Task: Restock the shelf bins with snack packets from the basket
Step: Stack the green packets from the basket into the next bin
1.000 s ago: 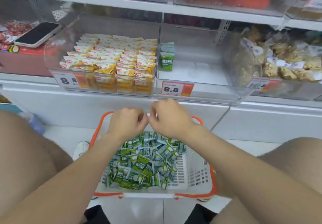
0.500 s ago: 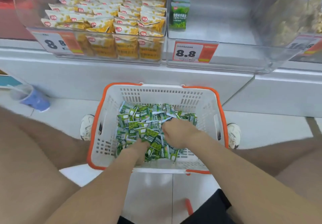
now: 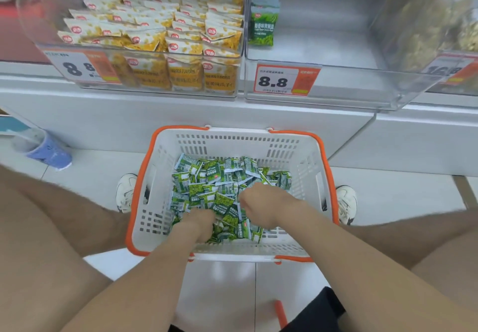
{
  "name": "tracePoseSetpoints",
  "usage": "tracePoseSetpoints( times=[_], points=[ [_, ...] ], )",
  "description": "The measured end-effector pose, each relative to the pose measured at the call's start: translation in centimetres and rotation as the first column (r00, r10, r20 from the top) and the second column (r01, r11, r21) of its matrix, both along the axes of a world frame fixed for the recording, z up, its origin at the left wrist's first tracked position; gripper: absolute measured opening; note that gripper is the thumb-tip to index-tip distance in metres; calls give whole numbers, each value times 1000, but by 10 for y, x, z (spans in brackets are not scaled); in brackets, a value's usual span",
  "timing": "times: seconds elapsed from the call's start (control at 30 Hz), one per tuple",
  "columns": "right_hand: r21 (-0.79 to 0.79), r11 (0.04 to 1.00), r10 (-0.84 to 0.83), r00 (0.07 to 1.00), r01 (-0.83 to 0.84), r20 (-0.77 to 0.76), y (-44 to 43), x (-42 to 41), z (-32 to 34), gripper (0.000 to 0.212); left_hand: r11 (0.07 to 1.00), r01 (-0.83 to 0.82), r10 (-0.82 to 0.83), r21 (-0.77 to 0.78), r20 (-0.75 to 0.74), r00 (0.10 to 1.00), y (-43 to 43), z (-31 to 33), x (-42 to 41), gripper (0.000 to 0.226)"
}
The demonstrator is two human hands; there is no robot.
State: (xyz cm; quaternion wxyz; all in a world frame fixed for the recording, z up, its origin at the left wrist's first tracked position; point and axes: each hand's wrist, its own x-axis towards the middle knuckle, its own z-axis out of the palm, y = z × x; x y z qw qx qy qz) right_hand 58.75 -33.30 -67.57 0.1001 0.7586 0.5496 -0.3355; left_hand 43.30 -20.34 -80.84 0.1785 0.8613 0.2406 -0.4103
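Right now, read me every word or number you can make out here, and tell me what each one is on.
"8.8": tag on the middle bin.
"8" and a smaller "8": tag on the left bin.
Perhaps "16.8", too blurred to be sure: right tag.
Yellow packets: print too blurred to read.
Green packets: print too small to read.

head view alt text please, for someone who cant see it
A person's left hand and right hand dig into a pile of green snack packets in a white basket on the floor. Above, one clear shelf bin holds only a few green packets; yellow packets fill the bin beside it.
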Motion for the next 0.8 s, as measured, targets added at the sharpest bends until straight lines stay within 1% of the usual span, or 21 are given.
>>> tracePoseSetpoints(
  times=[0.03, 0.07, 0.13, 0.2, 0.23, 0.3, 0.33, 0.37, 0.4, 0.43, 0.47, 0.5, 0.53, 0.57, 0.6, 0.63, 0.67, 0.73, 0.77, 0.8],
  points=[
    [10, 1000, -8, 1000, 8, 7, 0, 2, 4, 16, 999, -22, 24, -44, 35, 999, 4, 10, 4, 31],
    [20, 1000, -15, 1000, 15, 13, 0, 3, 8, 20, 993, -49, 58, -105, 84, 995, 7, 23, 9, 24],
    [59, 997, -48, 999, 48, 0, -1, 8, 18, 39, 958, -147, 190, -244, 160, 969, 15, 56, 23, 22],
    [146, 984, -97, 994, 103, -47, -2, 15, 27, 50, 914, -207, 296, -349, 224, 928, 23, 94, 37, 22],
    [206, 969, -127, 989, 140, -75, -3, 19, 30, 54, 886, -221, 345, -407, 262, 901, 25, 115, 42, 21],
    [286, 929, -187, 965, 234, -182, -5, 26, 42, 62, 819, -217, 446, -532, 349, 824, 26, 153, 50, 18],
    [310, 908, -212, 947, 283, -241, -6, 29, 48, 61, 809, -196, 471, -554, 413, 779, 25, 171, 52, 17],
    [331, 880, -241, 920, 341, -308, -7, 32, 51, 53, 811, -182, 489, -556, 474, 732, 24, 188, 52, 17],
    [358, 842, -266, 887, 404, -376, -8, 33, 58, 40, 803, -179, 523, -569, 526, 670, 23, 201, 53, 18],
    [390, 786, -301, 847, 480, -438, -8, 34, 63, 30, 776, -191, 578, -602, 556, 598, 23, 208, 53, 20],
    [416, 713, -332, 794, 565, -509, -7, 35, 68, 28, 721, -210, 654, -661, 549, 520, 23, 214, 53, 22],
    [403, 633, -380, 718, 661, -583, -6, 36, 74, 32, 644, -220, 735, -733, 513, 443, 24, 217, 53, 23],
    [353, 563, -419, 626, 747, -657, -5, 36, 81, 36, 563, -219, 803, -797, 465, 373, 24, 219, 53, 24],
    [286, 517, -447, 539, 807, -714, -4, 36, 87, 37, 502, -214, 847, -838, 425, 319, 24, 222, 54, 26],
    [214, 500, -460, 467, 839, -755, -4, 36, 93, 34, 474, -210, 867, -855, 411, 282, 23, 225, 55, 27],
    [157, 508, -465, 423, 847, -778, -4, 36, 99, 29, 477, -203, 868, -855, 423, 260, 23, 229, 56, 27],
    [117, 517, -457, 389, 848, -800, -4, 35, 106, 27, 517, -207, 849, -831, 465, 252, 22, 234, 57, 26],
    [85, 519, -424, 343, 850, -838, -5, 33, 121, 30, 635, -221, 770, -740, 583, 259, 21, 245, 59, 27],
    [88, 507, -410, 330, 858, -850, -3, 33, 127, 31, 674, -223, 738, -705, 625, 253, 21, 251, 60, 28],
    [92, 491, -396, 316, 866, -862, -3, 32, 133, 29, 688, -220, 726, -692, 646, 236, 21, 256, 60, 30]
  ],
)
